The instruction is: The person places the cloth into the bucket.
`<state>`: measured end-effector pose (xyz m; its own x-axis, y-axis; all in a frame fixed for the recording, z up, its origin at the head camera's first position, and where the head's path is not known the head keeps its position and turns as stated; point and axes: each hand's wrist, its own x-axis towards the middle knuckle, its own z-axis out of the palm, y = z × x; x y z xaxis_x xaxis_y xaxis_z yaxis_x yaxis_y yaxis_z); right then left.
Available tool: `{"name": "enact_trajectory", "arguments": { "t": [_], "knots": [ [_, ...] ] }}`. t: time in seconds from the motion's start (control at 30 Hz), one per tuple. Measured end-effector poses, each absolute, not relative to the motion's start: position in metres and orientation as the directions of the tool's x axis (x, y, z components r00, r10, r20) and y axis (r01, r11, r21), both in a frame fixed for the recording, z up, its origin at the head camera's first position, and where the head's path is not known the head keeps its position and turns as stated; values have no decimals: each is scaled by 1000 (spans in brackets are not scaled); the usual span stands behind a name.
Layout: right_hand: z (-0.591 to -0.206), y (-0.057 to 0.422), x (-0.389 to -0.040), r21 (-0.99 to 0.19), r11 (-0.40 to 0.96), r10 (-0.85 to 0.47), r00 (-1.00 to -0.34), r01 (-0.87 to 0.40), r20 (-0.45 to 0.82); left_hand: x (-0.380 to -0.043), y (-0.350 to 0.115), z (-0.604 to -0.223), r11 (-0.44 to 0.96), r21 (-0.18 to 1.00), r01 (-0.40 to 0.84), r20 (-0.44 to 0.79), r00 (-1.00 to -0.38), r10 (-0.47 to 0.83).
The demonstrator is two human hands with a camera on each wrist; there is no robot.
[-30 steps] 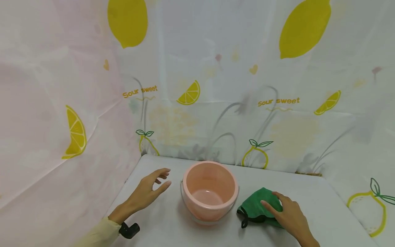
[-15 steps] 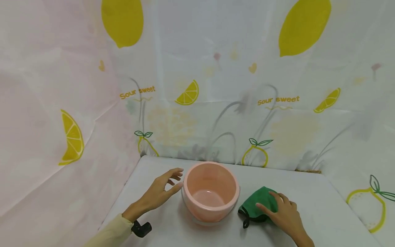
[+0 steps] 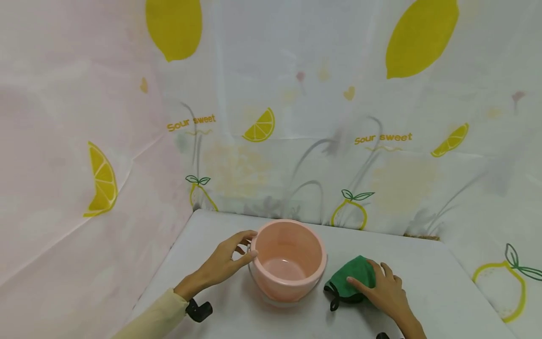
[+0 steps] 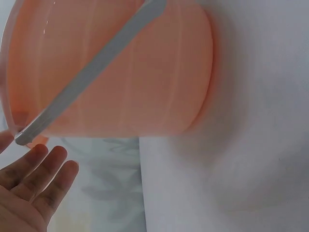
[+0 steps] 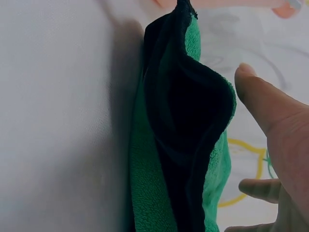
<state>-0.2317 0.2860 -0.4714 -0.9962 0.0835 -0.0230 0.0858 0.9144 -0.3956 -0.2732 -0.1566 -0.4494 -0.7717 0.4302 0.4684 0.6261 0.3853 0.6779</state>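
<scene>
A pink bucket (image 3: 290,278) with a grey handle (image 4: 91,72) stands upright on the table. At its left rim is my left hand (image 3: 224,261), thumb and fingers spread and loosely bent; the fingertips reach the rim and handle end, though whether they touch cannot be told. To the right lies a folded green cloth (image 3: 353,278) with black edging and a small hanging loop. Over its right side hovers my right hand (image 3: 387,292), fingers apart and gently bent. In the right wrist view the thumb (image 5: 265,101) stays just clear of the cloth's folded edge.
A white table (image 3: 228,310) carries the bucket and cloth. Behind and beside it hang white and pinkish sheets (image 3: 296,174) printed with lemons. A black wrist strap (image 3: 199,310) sits on the left wrist.
My left hand has moved right, up to the bucket's rim. The right hand has shifted slightly left over the cloth. Bucket and cloth have stayed in place.
</scene>
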Motion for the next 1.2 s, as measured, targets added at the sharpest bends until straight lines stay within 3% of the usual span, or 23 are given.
{"name": "enact_trajectory", "arguments": {
  "t": [0.33, 0.73, 1.2],
  "knots": [
    [-475, 279, -238, -421, 905, 57, -998, 65, -32, -275, -155, -450, 380, 704, 599, 441, -789, 427],
    [-487, 267, -239, -346, 938, 32, -999, 36, -16, -274, -155, -453, 377, 720, 583, 426, -799, 424],
    [-488, 269, -245, -385, 910, -121, -986, -156, 112, -271, -153, -454, 414, 726, 549, 379, -822, 425]
  ]
}}
